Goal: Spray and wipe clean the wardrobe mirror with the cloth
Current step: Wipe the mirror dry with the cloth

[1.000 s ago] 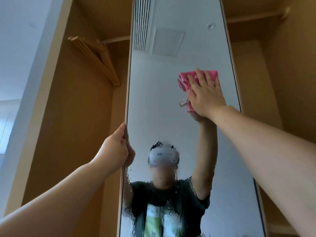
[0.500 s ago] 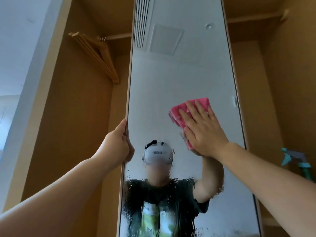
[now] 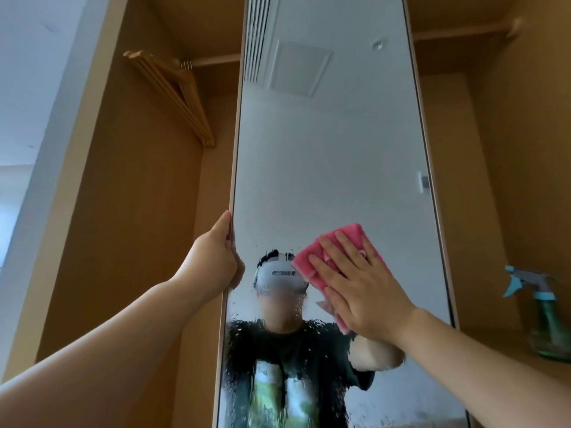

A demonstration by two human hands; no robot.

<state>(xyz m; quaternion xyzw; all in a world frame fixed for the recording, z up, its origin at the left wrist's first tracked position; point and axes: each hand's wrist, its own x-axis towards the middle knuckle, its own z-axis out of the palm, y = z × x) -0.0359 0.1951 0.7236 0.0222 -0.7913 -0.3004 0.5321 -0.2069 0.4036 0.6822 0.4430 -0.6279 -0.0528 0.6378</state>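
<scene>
Squarely under right fingers [image 3: 347, 268]: pink cloth [image 3: 355, 232].

the top half of the mirror [image 3: 333, 168] is bare glass, so there is lots of room to slide up above the right hand [image 3: 361, 291] and the pink cloth [image 3: 312, 257]. the left hand [image 3: 213, 264] grips the mirror's left edge, so that bit of the edge is taken. left of the mirror is a tall open space in the wardrobe [image 3: 139, 242]. high up in it, wooden hangers [image 3: 176, 94] hang from a rod [image 3: 216, 60] and stick out to the side. on the right, a spray bottle [image 3: 547, 322] stands on a shelf [image 3: 509, 350], near the mirror but not touching it. another rod [image 3: 463, 34] crosses high up on that side.
</scene>
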